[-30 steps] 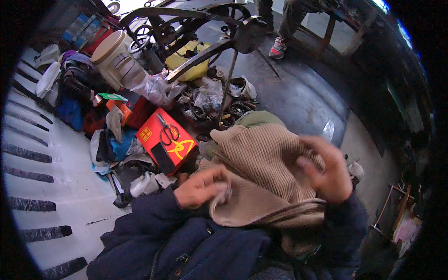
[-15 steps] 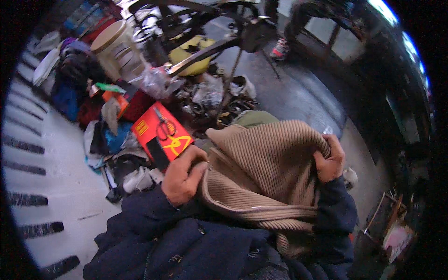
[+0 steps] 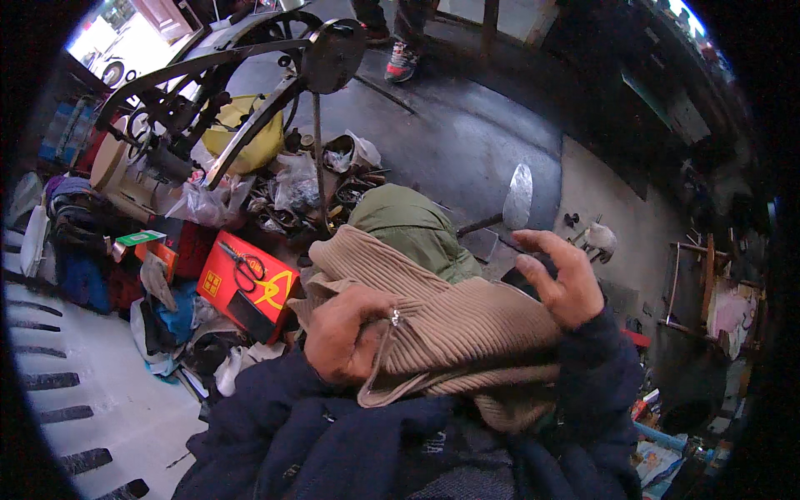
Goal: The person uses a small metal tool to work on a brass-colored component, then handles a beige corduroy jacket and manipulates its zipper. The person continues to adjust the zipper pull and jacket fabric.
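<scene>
A brown ribbed knit garment point(image 3: 475, 321) with a zip lies bunched across my lap. My left hand point(image 3: 343, 333) is closed on its left edge, and a silvery zip pull shows beside the fingers. Over the garment's right side, my right hand point(image 3: 568, 282) is raised with thumb and fingers apart, holding nothing. Olive-green fabric point(image 3: 408, 223) bulges out just beyond the garment. Left of my left hand sits a red box point(image 3: 218, 279), with black-handled scissors point(image 3: 243, 268) and a dark flat rectangular object point(image 3: 252, 317) on top.
A dark metal machine frame point(image 3: 208, 62) stands ahead on the left, near a yellow container point(image 3: 250, 137) and a beige bucket point(image 3: 117, 171). Cloths, plastic bags and scraps are heaped at left beside a white slatted surface point(image 3: 117, 417). Another person's shoe point(image 3: 402, 62) is on the floor ahead.
My right hand has let go of the garment and opened. The raised fabric has sunk lower, while my left hand keeps its hold. The view has shifted toward the right.
</scene>
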`<action>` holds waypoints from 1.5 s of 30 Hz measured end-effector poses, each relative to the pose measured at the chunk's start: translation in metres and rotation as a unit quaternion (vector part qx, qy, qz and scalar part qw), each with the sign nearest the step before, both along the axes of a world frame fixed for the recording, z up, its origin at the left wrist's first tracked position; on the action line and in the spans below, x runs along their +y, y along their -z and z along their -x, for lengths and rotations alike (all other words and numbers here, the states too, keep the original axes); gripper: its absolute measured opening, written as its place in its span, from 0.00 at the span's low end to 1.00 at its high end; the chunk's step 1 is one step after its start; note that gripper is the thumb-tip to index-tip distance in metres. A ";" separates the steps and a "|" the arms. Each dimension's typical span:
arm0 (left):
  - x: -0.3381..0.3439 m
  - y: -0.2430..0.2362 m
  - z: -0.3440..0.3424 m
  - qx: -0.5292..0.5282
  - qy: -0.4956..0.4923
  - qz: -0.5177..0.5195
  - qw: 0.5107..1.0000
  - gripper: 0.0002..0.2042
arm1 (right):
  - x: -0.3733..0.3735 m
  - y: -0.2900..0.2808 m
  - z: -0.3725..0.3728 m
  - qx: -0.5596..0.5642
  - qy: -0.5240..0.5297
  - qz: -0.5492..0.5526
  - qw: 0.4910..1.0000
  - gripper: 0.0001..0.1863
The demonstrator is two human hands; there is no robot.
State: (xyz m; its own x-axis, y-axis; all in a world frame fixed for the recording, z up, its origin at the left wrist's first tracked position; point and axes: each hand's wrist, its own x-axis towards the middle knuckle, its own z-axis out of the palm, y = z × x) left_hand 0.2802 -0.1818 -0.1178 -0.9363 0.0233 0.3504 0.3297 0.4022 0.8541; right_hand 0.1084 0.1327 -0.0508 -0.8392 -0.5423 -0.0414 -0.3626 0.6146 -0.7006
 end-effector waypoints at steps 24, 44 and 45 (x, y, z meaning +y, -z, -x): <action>-0.023 -0.027 0.005 0.088 -0.182 -0.034 0.979 0.06 | -0.060 -0.046 0.009 0.339 0.076 0.159 0.924 0.12; -0.011 -0.008 -0.012 0.001 -0.112 -0.083 0.990 0.06 | -0.034 0.035 0.017 -0.029 -0.122 0.081 0.989 0.24; -0.011 -0.010 -0.010 0.015 -0.105 -0.081 0.991 0.07 | -0.037 0.039 0.014 -0.037 -0.138 0.039 0.989 0.26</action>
State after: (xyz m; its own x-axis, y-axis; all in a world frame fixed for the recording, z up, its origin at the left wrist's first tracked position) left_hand 0.2904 -0.1923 -0.1080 -0.9034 -0.2308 0.3613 0.2793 0.3223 0.9045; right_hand 0.0942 0.0956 -0.0898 -0.6551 -0.7541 -0.0465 -0.4545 0.4425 -0.7731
